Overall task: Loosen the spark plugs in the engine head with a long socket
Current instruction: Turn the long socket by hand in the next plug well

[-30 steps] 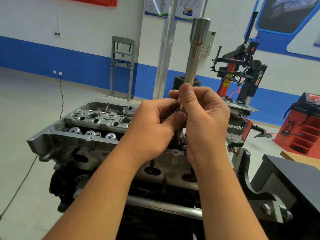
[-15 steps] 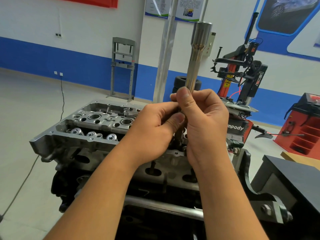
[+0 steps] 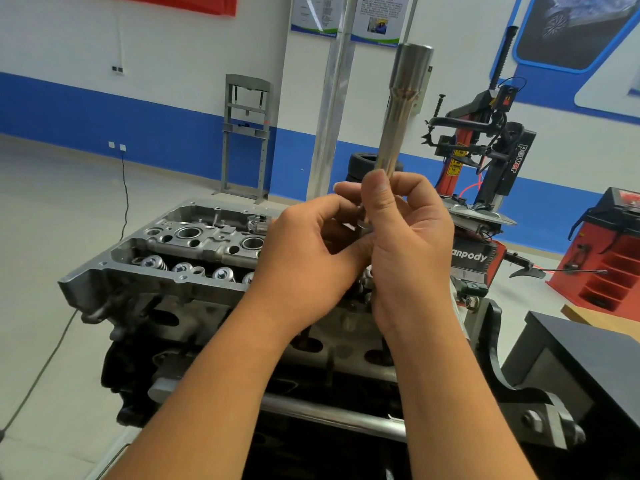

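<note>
The word "power" is read on the black post of the tyre changer point(image 3: 498, 147) at two o'clock, and "anpody", its start hidden, on the red body below it. The wall posters point(image 3: 346, 15) at twelve o'clock carry print too small to be read.

The long socket point(image 3: 401, 109) is held upright near the middle of the view, above the engine head point(image 3: 194, 244). It is a polished steel tube, wider at its top end and narrowed below a shoulder into a slim shaft. Its lower end is wrapped by the curled fingers of the right hand point(image 3: 408, 244), with the thumb laid against the shaft. A small metal part at the socket's foot is pinched by the fingers of the left hand point(image 3: 311, 258); what it is cannot be told. At nine o'clock the head's open plug wells and valve springs are seen.
</note>
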A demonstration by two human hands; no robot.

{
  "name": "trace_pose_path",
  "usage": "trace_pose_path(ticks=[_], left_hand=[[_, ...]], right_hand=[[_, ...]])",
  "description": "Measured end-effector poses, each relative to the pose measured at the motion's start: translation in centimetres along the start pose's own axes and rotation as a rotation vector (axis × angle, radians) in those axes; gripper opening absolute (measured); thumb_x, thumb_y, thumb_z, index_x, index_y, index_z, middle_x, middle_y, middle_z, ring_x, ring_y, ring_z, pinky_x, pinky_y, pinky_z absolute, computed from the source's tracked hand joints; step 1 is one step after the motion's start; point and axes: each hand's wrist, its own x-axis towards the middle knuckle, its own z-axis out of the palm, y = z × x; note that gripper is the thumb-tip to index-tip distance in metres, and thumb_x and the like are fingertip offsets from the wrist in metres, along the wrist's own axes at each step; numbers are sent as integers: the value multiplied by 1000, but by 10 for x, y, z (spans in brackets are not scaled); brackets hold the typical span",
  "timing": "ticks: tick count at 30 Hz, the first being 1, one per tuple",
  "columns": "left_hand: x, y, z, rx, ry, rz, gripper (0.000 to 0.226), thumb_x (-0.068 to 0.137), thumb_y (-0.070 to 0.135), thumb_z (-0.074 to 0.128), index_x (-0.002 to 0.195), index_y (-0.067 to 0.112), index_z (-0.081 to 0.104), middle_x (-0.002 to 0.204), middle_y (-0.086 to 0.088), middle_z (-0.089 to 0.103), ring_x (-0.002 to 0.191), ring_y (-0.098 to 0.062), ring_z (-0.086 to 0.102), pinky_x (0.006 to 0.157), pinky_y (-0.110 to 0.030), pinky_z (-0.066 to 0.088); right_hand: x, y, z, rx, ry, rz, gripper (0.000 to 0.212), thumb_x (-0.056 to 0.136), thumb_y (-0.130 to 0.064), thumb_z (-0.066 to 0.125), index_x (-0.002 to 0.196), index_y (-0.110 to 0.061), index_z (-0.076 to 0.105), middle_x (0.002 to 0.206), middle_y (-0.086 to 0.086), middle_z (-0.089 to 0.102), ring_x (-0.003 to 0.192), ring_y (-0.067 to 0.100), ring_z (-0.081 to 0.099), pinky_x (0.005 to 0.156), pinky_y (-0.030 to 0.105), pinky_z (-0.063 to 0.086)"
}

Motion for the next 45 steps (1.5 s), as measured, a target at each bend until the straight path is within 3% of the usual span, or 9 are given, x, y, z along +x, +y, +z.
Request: trace_pose_path(ticks=[4,11,16,20,24,30,36,41,45], left_hand=[[2,1,-5,-137,-171,-20,22,107,15,55,121,18,71,106,5,78,103,-9,74,86,-24,60],[0,0,1,-55,30,5,16,90,23,77,105,22,73,91,6,79,84,-9,77,73,-27,63],[4,2,-7,-120,-241,-49,27,108,16,54,130,22,68,112,7,77,107,-10,73,86,-28,61],[2,3,-3,-72,-138,-27,26,101,10,64,112,33,68,100,15,78,95,-1,74,77,-14,57],[0,0,0,-35,-7,-14,20,90,19,78,103,31,70,91,11,78,85,-5,76,76,-22,61],[2,4,-4,-90,-186,-33,23,104,15,59,121,25,71,105,10,79,101,-7,74,84,-26,62],[-1,1,2,-27,18,-8,20,88,20,80,101,32,71,88,11,78,82,-8,76,72,-26,62],[2,3,-2,-94,-179,-37,25,104,18,60,126,23,70,103,8,79,93,-8,75,70,-21,59],[1,4,0,-55,-80,-16,21,96,14,71,110,29,71,94,13,78,88,-4,75,72,-17,58]], right_hand=[[1,0,-2,48,1,43,25,102,-31,59,96,-8,68,94,11,77,90,19,74,72,27,59],[0,-2,1,37,11,25,25,91,-34,70,97,-12,61,94,12,79,88,23,77,71,32,61],[1,-1,-1,-23,33,13,33,91,-45,63,93,-13,69,98,12,78,95,22,75,77,30,59],[0,-3,-1,28,25,55,31,96,-41,60,101,-11,66,95,10,79,90,20,76,70,26,59],[0,-4,1,60,32,57,37,86,-45,65,99,-11,57,95,13,79,86,25,78,67,32,61],[2,-2,1,21,48,56,38,95,-44,55,95,-9,68,88,7,78,86,17,76,72,25,59],[1,-2,1,18,30,54,38,85,-46,68,99,-13,59,92,10,79,84,26,77,70,40,63],[2,-1,0,-27,63,16,35,89,-46,61,93,-12,65,92,8,78,92,19,75,76,26,59],[2,-2,0,13,41,77,36,98,-44,55,95,-11,70,89,8,77,87,22,75,74,34,62]])
